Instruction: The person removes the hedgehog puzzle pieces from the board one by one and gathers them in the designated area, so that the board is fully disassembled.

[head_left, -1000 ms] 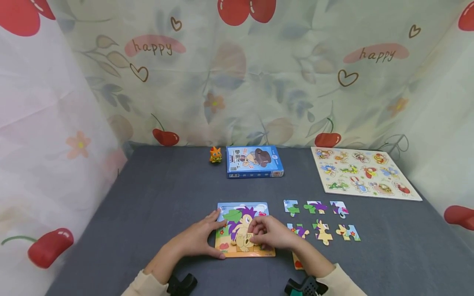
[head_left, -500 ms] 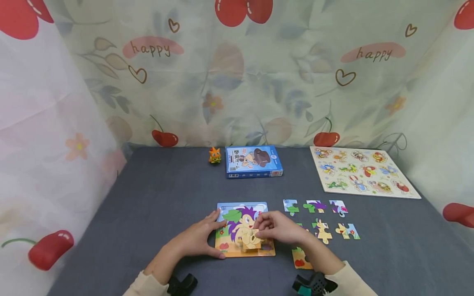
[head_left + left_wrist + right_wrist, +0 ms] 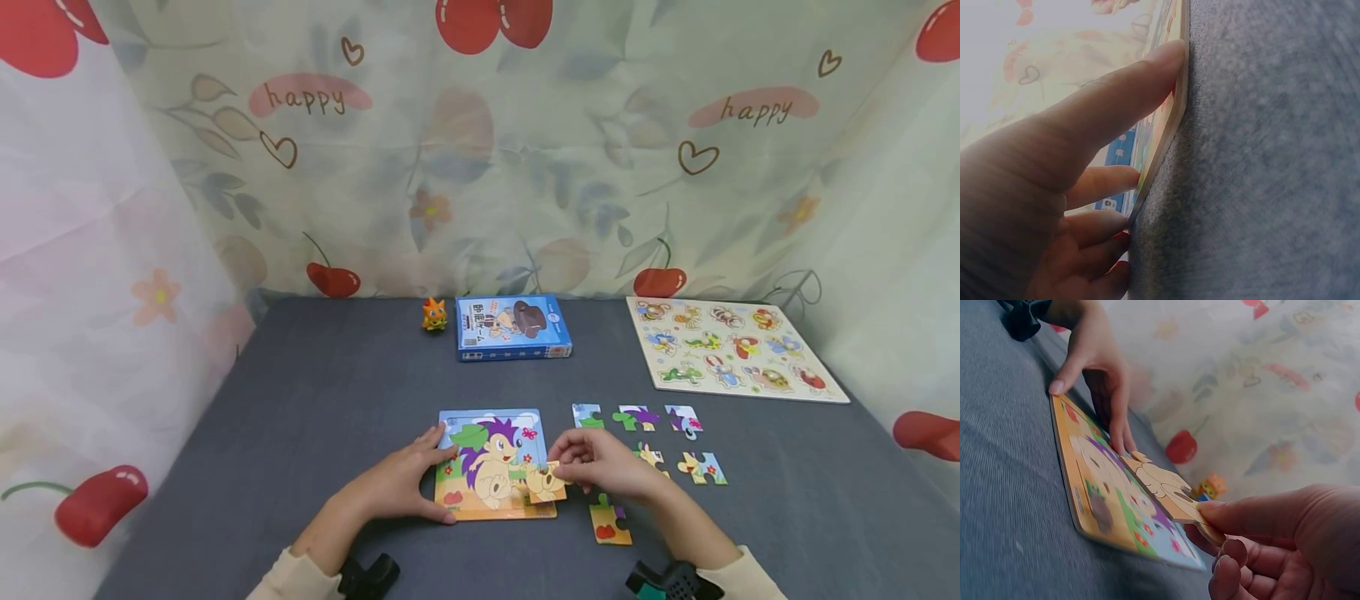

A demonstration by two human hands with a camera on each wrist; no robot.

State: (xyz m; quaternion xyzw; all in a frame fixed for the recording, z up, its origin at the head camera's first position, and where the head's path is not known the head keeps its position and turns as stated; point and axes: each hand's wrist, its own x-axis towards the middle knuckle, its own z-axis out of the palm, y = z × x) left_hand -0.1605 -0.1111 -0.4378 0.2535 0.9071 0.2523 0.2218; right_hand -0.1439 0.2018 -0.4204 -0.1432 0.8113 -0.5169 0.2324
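Observation:
In the head view a jigsaw board (image 3: 491, 450) with a purple-haired hedgehog picture lies on the dark cloth. My left hand (image 3: 401, 479) rests at its left side, thumb on the near corner and fingertips along the edge, fingers fairly straight. My right hand (image 3: 603, 462) pinches a cream-and-orange puzzle piece (image 3: 546, 482) between thumb and fingers, over the board's right part. The right wrist view shows this puzzle piece (image 3: 1163, 487) lifted and tilted above the board. In the left wrist view, the thumb (image 3: 1129, 87) touches the board's edge.
Several loose pieces lie right of the board, among them one with a red shape (image 3: 610, 523) and one with a flower (image 3: 703, 468). Behind stand a blue box (image 3: 513, 327) and a small orange toy figure (image 3: 434, 315). A white insect puzzle board (image 3: 735, 350) lies back right.
My right hand has lifted the puzzle piece from the lower middle of the board and carried it right, toward the board's right edge. My left hand has stayed in place.

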